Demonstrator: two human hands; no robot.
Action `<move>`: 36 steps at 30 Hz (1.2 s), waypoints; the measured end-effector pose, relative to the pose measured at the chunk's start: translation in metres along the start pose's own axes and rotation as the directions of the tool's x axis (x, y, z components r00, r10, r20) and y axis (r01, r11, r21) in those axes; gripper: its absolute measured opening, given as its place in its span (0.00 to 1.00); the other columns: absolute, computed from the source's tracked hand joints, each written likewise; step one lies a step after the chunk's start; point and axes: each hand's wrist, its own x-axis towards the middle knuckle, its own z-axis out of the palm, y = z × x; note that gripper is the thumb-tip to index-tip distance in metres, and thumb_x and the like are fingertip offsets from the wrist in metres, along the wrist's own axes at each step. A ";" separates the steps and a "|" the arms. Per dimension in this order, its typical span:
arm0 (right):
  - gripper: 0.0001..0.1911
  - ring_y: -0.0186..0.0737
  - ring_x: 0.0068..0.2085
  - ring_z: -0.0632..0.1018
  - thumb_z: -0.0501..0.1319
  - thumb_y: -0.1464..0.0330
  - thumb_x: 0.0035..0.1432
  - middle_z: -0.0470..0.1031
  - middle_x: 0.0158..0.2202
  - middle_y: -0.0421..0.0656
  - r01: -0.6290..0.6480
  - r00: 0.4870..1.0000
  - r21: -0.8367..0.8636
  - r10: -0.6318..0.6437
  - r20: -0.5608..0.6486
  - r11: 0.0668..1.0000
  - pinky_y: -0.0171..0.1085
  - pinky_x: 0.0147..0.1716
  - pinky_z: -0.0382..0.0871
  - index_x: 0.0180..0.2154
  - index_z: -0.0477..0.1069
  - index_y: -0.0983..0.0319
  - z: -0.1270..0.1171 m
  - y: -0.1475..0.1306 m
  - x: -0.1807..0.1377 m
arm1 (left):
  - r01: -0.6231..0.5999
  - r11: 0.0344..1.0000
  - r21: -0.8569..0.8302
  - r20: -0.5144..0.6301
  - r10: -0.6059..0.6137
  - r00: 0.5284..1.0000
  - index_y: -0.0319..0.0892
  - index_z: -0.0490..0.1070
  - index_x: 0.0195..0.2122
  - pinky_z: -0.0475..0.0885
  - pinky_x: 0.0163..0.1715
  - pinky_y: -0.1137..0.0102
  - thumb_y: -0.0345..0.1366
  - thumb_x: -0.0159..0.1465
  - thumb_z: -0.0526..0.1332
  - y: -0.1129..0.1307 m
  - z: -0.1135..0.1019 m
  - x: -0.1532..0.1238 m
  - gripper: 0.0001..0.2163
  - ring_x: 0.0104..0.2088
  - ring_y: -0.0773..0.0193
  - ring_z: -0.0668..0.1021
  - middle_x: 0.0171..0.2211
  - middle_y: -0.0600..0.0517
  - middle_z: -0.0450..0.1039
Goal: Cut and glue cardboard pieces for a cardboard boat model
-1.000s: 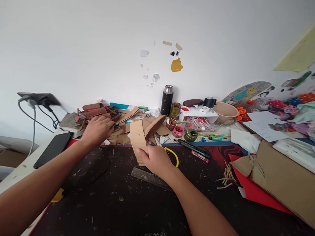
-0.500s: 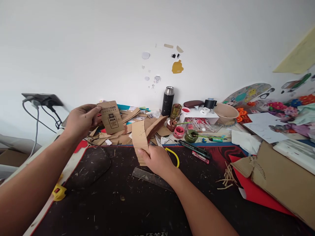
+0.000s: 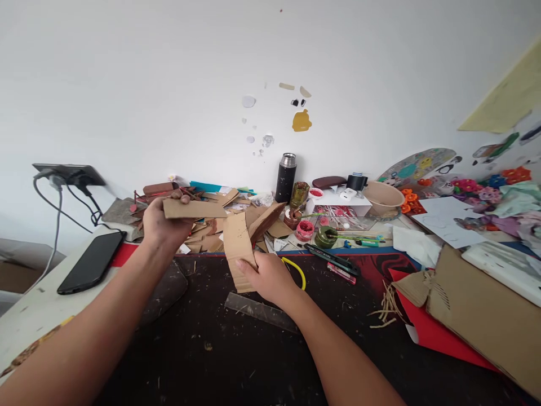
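My left hand [image 3: 167, 223], palm turned up, grips a flat piece of cardboard [image 3: 194, 209] whose plain brown side faces me. Its fingers curl behind the piece and are partly hidden. My right hand [image 3: 273, 276] holds a cardboard strip [image 3: 237, 245] upright, slightly bent, with the thumb on its front face. The two pieces are apart, with the strip to the right of the left hand's piece. A clear ruler [image 3: 257, 311] lies on the dark mat below my right hand. A yellow loop-shaped handle [image 3: 299, 270] shows behind that hand.
Cardboard scraps [image 3: 207, 237] pile up along the back. Behind them stands a black thermos [image 3: 286, 179]; paint jars [image 3: 305, 230] sit to its right. A phone [image 3: 91, 264] lies at left. Large cardboard [image 3: 486, 304] and red paper [image 3: 448, 335] cover the right side of the dark mat [image 3: 203, 366].
My left hand has turned its cardboard over, so the printed side no longer shows and the piece lies lengthwise. The phone has come into sight. My right hand keeps its hold.
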 end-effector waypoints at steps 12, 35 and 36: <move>0.22 0.39 0.32 0.76 0.66 0.49 0.67 0.79 0.30 0.39 0.063 0.991 0.399 -0.105 0.085 0.915 0.34 0.29 0.59 0.34 0.78 0.61 0.007 0.011 0.001 | 0.084 0.990 -0.112 0.216 -0.058 0.975 0.44 0.71 0.34 0.79 0.40 0.69 0.32 0.66 0.69 -0.004 0.001 -0.008 0.07 0.29 0.69 0.75 0.28 0.57 0.71; 0.28 0.29 0.15 0.65 0.72 0.43 0.55 0.63 0.16 0.31 0.079 0.943 0.918 0.270 -0.196 0.389 0.29 0.13 0.52 0.30 0.67 0.58 -0.011 0.029 0.022 | 0.121 0.782 0.612 0.309 -0.377 0.873 0.40 0.81 0.38 0.76 0.32 0.67 0.51 0.53 0.79 -0.043 0.003 -0.029 0.21 0.32 0.59 0.79 0.32 0.48 0.81; 0.27 0.29 0.15 0.65 0.72 0.43 0.55 0.63 0.16 0.31 0.091 0.939 0.917 0.273 -0.209 0.388 0.29 0.13 0.53 0.30 0.68 0.58 -0.011 0.030 0.023 | 0.105 0.760 0.641 0.321 -0.390 0.863 0.39 0.81 0.35 0.75 0.30 0.67 0.52 0.53 0.79 -0.039 0.001 -0.026 0.21 0.29 0.60 0.78 0.30 0.47 0.79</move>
